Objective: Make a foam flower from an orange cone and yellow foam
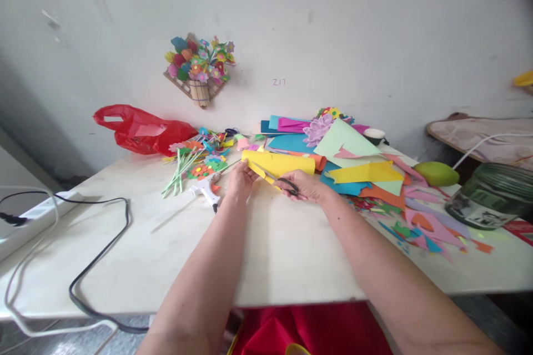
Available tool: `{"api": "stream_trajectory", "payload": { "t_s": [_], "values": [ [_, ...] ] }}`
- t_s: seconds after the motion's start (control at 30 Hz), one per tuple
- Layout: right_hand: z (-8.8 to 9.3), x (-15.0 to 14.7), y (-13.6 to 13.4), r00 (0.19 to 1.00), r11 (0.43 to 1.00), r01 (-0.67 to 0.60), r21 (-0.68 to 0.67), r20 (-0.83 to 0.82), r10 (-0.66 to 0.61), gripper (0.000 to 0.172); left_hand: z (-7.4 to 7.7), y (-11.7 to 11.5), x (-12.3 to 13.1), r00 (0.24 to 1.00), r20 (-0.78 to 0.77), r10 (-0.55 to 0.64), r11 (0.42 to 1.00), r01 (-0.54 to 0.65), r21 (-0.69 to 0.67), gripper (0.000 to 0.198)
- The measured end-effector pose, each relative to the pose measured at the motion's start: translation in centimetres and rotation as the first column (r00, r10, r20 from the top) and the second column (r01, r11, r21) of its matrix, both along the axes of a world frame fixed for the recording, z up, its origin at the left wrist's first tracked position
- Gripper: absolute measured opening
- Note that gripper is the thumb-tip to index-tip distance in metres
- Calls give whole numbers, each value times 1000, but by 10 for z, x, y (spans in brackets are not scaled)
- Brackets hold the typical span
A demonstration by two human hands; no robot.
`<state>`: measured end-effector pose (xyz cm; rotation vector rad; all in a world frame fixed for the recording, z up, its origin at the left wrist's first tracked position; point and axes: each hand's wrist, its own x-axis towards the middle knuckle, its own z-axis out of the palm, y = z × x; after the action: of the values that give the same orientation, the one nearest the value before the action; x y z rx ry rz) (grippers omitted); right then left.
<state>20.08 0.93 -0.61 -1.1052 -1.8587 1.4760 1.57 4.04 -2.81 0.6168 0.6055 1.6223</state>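
Observation:
In the middle of the table lies a yellow craft sheet point(287, 162), curled into a loose roll. My left hand point(242, 178) pinches the sheet's left end between thumb and fingers. My right hand point(306, 186) is closed around the black handles of a pair of scissors point(287, 184). The blades point left along the sheet's near edge, against a narrow yellow strip; whether they are apart is too small to tell. Left of my left hand rests a white glue gun point(205, 191) with its cord. Behind the roll an orange sheet point(320, 162) sticks out.
Coloured sheets point(353, 150) and scraps point(420, 227) cover the right side, near a green glass jar point(485, 197) and a green fruit point(436, 173). Paper flowers point(204, 169), green stems point(177, 172) and a red plastic bag point(141, 130) lie left. Cables point(100, 260) and a power strip point(41, 219) occupy the left edge.

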Motion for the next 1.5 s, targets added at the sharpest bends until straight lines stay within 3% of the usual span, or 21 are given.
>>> {"api": "stream_trajectory", "payload": {
  "t_s": [0.5,1.0,1.5],
  "values": [
    [3,3,-1,995,996,-84,23,46,83,34,0,-2,-2,999,-43,-3,1000,3,5,5],
    [8,6,-2,994,995,-94,-29,59,96,32,6,-5,-1,998,-54,-38,999,37,-29,2],
    [13,9,-6,993,993,-94,-72,62,98,30,0,-1,0,996,-73,-48,999,48,-4,6]
  ]
}}
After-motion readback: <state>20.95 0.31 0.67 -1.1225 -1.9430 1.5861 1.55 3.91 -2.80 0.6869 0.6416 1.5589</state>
